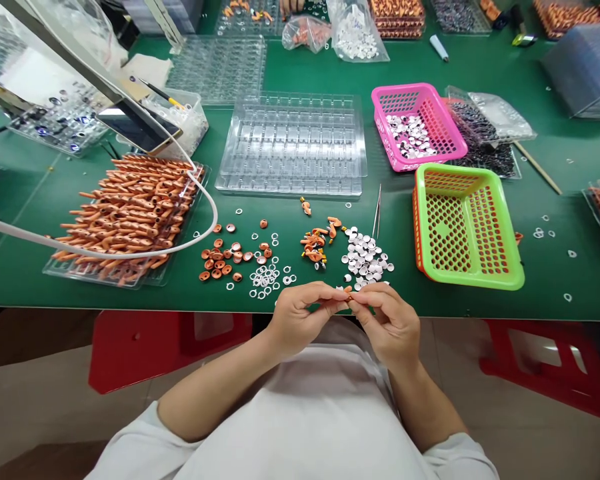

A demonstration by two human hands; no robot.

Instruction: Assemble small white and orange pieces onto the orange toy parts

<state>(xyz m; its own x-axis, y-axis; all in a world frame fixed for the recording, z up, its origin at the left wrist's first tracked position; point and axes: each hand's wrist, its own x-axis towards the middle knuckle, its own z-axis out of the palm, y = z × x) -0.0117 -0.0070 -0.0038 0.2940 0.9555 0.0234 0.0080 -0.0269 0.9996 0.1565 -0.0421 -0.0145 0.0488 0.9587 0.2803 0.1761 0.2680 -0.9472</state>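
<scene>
My left hand (300, 313) and my right hand (387, 320) meet at the table's front edge, fingertips pinched together on a small orange part (349, 291). Just beyond them lie a pile of white discs (365, 257), a few orange pieces (316, 245), small white rings (265, 277) and orange-brown caps (225, 257). A thin pair of tweezers (377, 212) lies beside the discs.
A tray heaped with orange parts (130, 213) stands at the left, crossed by a white cable (200, 220). A clear blister tray (293, 143) is at centre. A green basket (467, 227) and a pink basket (417, 127) with discs stand at the right.
</scene>
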